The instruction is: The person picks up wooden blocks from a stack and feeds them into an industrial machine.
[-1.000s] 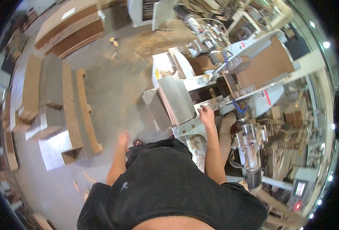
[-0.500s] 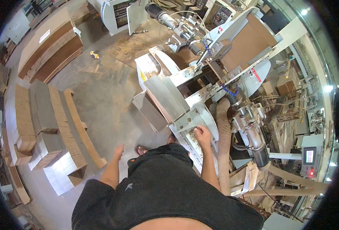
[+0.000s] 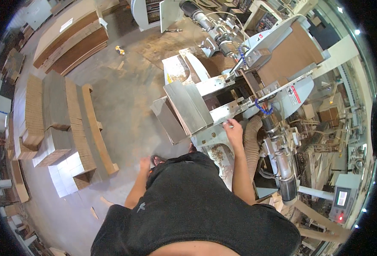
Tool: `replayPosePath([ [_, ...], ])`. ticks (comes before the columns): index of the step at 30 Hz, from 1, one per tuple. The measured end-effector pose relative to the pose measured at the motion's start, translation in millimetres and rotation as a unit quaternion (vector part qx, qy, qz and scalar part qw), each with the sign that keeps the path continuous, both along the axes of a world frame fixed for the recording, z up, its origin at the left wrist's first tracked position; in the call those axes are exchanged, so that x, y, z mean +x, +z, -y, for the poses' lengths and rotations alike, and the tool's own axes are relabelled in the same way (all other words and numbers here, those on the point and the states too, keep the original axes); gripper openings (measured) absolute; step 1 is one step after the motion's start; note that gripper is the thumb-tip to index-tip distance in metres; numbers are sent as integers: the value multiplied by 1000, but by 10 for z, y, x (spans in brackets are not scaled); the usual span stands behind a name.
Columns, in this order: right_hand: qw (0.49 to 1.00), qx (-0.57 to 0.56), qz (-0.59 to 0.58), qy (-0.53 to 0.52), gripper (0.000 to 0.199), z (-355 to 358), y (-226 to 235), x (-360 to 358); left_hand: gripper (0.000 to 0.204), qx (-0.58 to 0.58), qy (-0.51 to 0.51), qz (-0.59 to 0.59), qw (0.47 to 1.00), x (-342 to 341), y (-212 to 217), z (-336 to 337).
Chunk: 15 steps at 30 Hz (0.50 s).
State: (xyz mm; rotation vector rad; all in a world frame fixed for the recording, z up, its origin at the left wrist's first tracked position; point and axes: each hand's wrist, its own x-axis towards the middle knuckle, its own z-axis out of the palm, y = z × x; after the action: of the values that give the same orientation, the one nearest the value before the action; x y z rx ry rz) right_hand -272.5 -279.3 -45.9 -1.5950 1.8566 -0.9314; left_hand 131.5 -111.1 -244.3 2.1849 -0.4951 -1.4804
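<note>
My right hand is over the near edge of the white machine frame, its fingers curled together. A small pale spot shows at the fingertips; I cannot make out what it is. Just left of that hand, a stack of grey boards lies on the machine, and more grey boards lean out at its left side. My left hand hangs low beside my black clothing, close to my feet. Its fingers are too small and blurred to read. No object shows in it.
A ribbed hose runs down right of my right hand, beside a cylindrical motor. Further right is a control box with a screen. Stacked boards stand on the floor to my left, with a larger panel stack behind.
My right hand has moved up and forward along the machine, closer to the board stack. My left hand has drawn in toward my body. The whole view has shifted.
</note>
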Motion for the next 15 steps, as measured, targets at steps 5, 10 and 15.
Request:
replayPosePath([
  [5,999,-5,-7,34,36,632,60,-30,38,-98,-334,217,912,-151,-637,-870],
  [10,1000,19,4,9,39,1035,116,-307,39,-125,-260,226,931,-369,-373,-1110],
  [15,955,92,-282,21,60,1607,490,-157,34,10,240,-64,969,-522,-328,-1058],
])
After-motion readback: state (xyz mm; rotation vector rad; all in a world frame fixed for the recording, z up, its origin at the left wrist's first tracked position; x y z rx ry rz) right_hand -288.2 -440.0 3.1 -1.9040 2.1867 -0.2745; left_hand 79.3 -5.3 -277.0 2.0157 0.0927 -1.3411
